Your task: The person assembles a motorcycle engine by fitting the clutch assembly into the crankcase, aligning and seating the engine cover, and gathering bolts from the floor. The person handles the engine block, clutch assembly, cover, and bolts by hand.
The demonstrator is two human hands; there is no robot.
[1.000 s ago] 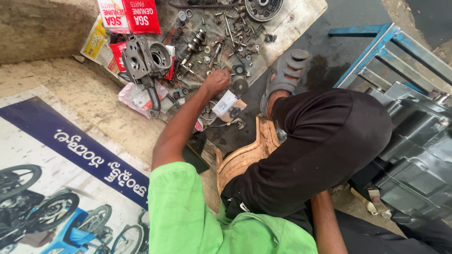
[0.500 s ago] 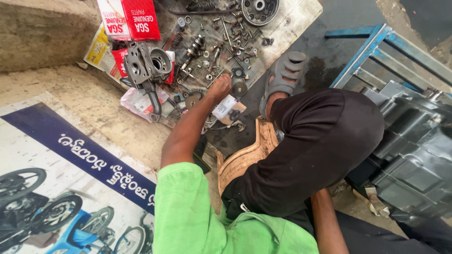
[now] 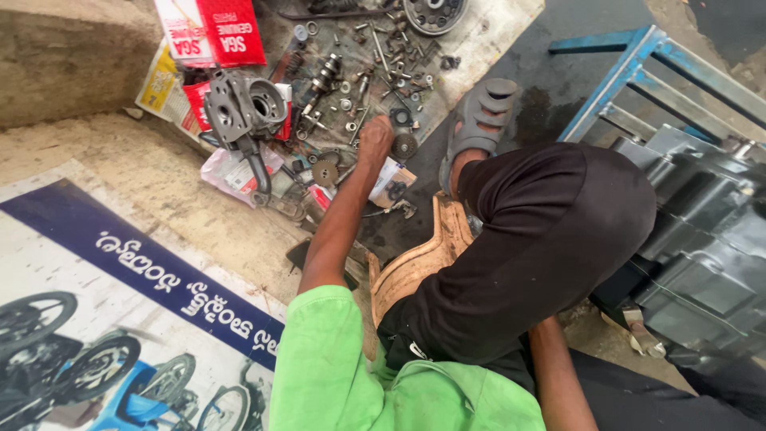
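Reaching far across the floor, the left hand [image 3: 375, 136] is seen stretched out from a green sleeve [image 3: 335, 359], its back turned to the camera. The fingers are curled downward into a scatter of small metal parts [image 3: 359, 80]; whether anything is pinched between them cannot be told, since the fingertips are hidden under the hand. A small toothed gear [image 3: 405, 146] lies just right of the hand, near but apart. A second round disc [image 3: 325, 172] lies just left of the wrist, on the near side. Bolts and washers are spread on the far side of the fingers, most with long axes running near to far, slightly tilted.

The right hand is not in view; only a forearm [image 3: 554, 375] is seen at the near right, well apart from the parts. The left hand is therefore noted as the nearer one by a wide margin.

A grey cast metal housing [image 3: 239, 108] with round bores stands to the left of the parts, dull and oily. Red and white cartons [image 3: 211, 32] lie beyond it. A grey sandal [image 3: 479, 120] is planted right of the gear, under a knee in black cloth [image 3: 550, 231]. A blue metal frame [image 3: 622, 80] is noted far right, a printed banner [image 3: 120, 319] near left.
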